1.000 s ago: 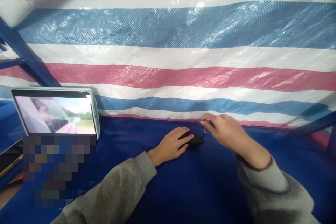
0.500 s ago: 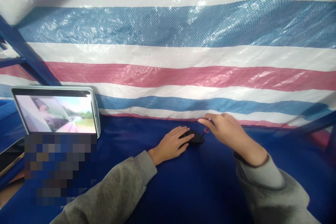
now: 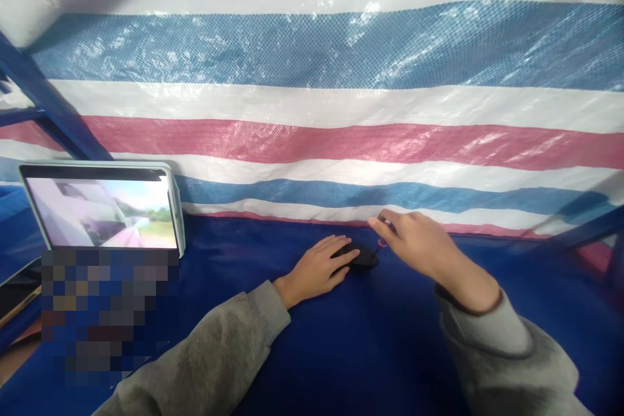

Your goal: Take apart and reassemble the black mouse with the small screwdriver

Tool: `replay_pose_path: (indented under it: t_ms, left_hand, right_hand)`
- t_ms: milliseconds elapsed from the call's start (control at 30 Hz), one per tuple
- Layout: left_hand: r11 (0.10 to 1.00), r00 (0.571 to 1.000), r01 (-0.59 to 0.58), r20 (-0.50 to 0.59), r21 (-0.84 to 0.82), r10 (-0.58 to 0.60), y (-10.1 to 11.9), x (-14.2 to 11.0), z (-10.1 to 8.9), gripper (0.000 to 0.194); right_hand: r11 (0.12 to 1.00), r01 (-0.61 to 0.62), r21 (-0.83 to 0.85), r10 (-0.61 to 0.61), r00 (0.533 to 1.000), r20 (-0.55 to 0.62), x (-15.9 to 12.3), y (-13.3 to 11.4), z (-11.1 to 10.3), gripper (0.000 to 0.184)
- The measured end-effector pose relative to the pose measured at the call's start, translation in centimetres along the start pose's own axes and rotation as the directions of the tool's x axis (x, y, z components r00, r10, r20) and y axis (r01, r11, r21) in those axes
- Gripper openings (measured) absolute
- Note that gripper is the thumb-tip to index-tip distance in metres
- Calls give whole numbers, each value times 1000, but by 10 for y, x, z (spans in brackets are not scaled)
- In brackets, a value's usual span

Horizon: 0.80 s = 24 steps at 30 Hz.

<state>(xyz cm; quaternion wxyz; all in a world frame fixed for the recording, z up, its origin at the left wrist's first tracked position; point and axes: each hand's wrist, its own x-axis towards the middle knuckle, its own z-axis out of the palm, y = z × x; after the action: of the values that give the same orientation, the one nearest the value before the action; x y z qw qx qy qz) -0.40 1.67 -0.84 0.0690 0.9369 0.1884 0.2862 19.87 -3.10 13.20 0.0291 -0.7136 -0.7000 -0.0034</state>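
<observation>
Black object (image 3: 366,257) under left hand (image 3: 316,268), fingers spread; right hand (image 3: 414,239), fingers closed on slim tool (image 3: 381,243).

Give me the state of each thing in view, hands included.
Left hand: open, fingers spread on the black object.
Black object: lying on the blue table, partly covered.
Right hand: closed, raised above the table.
Slim tool: gripped, tilted; tip contact unclear.
Tablet: propped up, screen lit.
Phone-like device: screen dark, cut off by the frame.
Striped sheet: hanging, wrinkled.
</observation>
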Motion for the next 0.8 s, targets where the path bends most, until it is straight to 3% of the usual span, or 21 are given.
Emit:
replay_pose_path:
  t_ms: [200,800]
  left_hand:
    - [1000,1000,4,-6,-3,-4,1,1,-1,37]
    - [1000,1000,5,17,-2,-5,0,-1,0,38]
  right_hand:
    - [999,28,39,-29,1000,12,0,-1,-2,25]
    - [992,122,14,-121,992,-46,-1,5,1,27]
